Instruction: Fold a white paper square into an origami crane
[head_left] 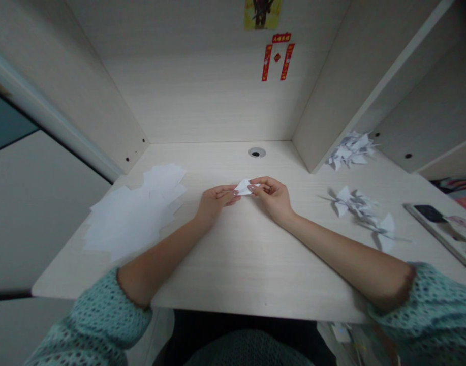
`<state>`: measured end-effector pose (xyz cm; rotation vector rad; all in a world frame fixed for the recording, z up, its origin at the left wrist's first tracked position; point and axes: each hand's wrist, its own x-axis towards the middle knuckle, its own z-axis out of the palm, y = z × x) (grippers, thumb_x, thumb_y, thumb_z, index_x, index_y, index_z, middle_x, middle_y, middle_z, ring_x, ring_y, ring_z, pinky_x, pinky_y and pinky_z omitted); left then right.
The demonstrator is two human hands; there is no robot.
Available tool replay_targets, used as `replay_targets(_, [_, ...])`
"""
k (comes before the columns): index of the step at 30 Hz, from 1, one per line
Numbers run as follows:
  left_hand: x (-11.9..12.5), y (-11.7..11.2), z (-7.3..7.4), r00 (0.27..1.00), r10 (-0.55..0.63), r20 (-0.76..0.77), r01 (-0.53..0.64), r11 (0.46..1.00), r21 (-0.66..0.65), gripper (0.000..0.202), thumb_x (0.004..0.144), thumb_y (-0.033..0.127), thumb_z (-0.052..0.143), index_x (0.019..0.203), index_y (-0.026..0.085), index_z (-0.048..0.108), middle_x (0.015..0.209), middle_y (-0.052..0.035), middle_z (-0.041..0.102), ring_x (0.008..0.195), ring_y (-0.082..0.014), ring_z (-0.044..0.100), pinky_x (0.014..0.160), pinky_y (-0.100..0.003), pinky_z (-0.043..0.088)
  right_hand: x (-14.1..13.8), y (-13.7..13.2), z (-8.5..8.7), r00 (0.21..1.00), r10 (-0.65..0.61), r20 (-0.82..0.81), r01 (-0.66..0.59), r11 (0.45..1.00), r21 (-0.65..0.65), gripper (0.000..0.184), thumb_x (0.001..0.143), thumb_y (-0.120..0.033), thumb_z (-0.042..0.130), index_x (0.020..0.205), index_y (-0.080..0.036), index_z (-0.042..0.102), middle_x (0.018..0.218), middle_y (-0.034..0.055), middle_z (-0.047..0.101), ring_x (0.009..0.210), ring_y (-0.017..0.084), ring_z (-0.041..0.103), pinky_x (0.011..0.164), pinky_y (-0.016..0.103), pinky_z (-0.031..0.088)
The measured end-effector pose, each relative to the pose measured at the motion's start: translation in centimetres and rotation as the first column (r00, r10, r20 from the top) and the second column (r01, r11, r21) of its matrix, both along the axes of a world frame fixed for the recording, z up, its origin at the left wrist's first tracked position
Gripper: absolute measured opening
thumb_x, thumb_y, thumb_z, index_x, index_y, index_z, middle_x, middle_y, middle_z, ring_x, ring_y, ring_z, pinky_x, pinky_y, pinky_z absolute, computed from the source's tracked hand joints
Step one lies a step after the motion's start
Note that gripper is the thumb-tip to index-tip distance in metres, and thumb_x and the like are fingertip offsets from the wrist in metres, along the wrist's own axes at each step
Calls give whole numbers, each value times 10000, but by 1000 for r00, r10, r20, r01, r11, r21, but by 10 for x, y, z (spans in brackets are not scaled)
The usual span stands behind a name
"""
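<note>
A small piece of folded white paper (243,187) is held between both hands, just above the middle of the desk. My left hand (216,199) pinches its left side between thumb and fingers. On the right side, my right hand (271,195) grips the paper with thumb and fingertips. The paper has a pointed, folded shape; its lower layers are partly hidden by the fingers. Left of my left hand lies a spread pile of flat white paper sheets (131,216). To the right of my right hand sit several folded paper cranes (358,206).
Another heap of folded white paper pieces (352,148) lies at the back right, beyond an upright panel (332,96). A phone (431,213) rests on a flat tablet-like object (415,219) at the right edge. A round cable hole (257,152) is at the desk's back.
</note>
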<state>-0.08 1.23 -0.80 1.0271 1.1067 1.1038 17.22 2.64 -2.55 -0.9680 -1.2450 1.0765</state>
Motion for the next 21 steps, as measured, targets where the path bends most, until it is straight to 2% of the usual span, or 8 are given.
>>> replay_targets(11, [-1,3,-2,1000,-6,9,6,1000,-18,332,628,292,778,921,148,719,890,-79,742,793,-175,696,861,-340,539,1,2,-2,1000,6,0,-6,1000,-22,291,655,-400,743,837,-180,681,588,-3,637,557,123,556,555,259,424])
replay_targets(21, [-2,4,-5,1000,-16,5,16,1000,-14,357,606,298,789,923,148,723,875,-80,743,781,-166,690,861,-339,530,1,1,-1,1000,20,-15,-21,999,-39,262,655,-368,746,828,-180,685,579,-17,626,533,106,537,537,239,403])
